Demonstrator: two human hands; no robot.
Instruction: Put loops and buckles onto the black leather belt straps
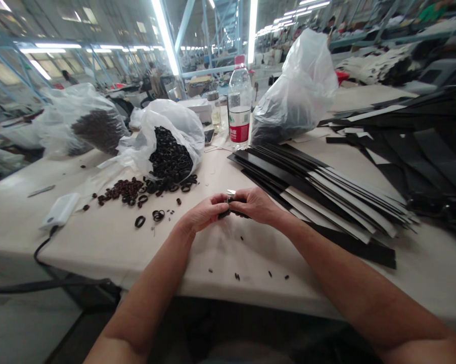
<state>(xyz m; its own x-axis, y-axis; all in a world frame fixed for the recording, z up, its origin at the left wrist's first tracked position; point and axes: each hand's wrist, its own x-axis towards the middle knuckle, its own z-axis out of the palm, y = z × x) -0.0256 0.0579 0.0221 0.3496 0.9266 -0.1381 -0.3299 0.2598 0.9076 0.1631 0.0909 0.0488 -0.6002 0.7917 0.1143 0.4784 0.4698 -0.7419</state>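
Observation:
My left hand (205, 212) and my right hand (256, 205) meet over the middle of the table, fingers pinched together on a small black piece with a metal end (230, 199). Which hand carries most of it is hard to tell. Left of my hands lie several loose black loops (137, 192), spilled from an open white plastic bag (167, 146). To my right a stack of long black straps (326, 187) lies fanned out on the table.
A water bottle with a red label (239, 103) stands behind, beside a second filled plastic bag (296, 96). A third bag (87, 126) sits far left. A white power bank with a cable (59, 211) lies at left. More black strips (421, 131) cover the right.

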